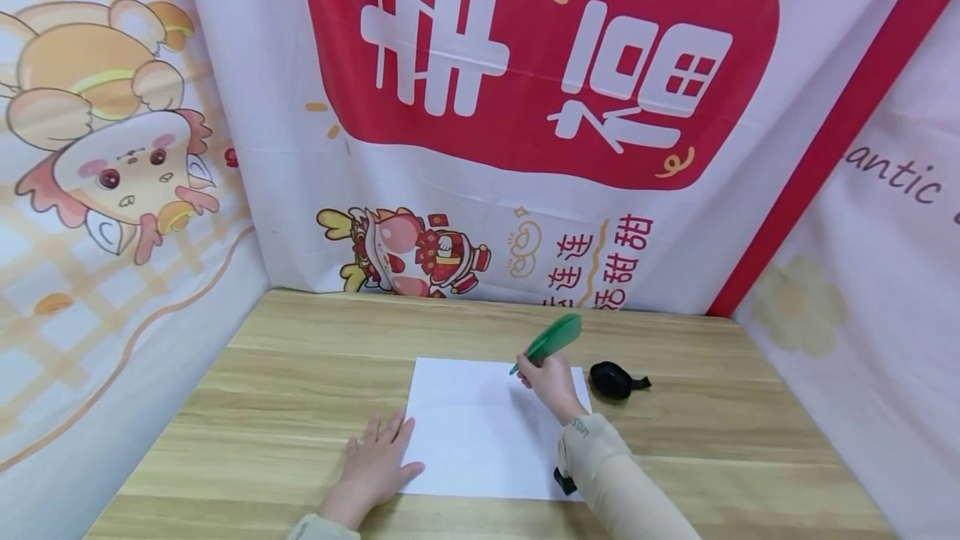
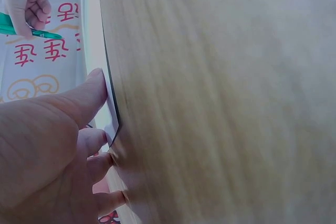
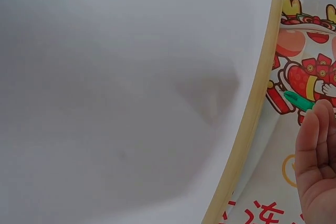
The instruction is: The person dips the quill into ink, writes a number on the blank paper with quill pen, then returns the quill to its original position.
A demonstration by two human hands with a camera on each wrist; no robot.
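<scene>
While my right hand [image 1: 551, 382] pinches a green feather-shaped pen [image 1: 557, 337], what counts, as I judge it from my remote station, is how its tip stands to the white sheet of paper [image 1: 465, 432] below. The pen's long axis slants: the writing tip points down and to the left of the right hand's fingertips, while the broad plume rises beyond that hand and slightly to its right. The tip hangs over the far right part of the sheet, and the left wrist view shows me a gap between the two. Most of the sheet spreads to the left of the right hand and on its near side. My left hand [image 1: 375, 465] lies well apart from the pen, fingers straight and spread, thumb on the paper's left edge, other fingers along that edge and on the table [image 1: 247, 415]. Just to the right of the right hand is a black rounded object [image 1: 611, 380]; I cannot tell what it is.
</scene>
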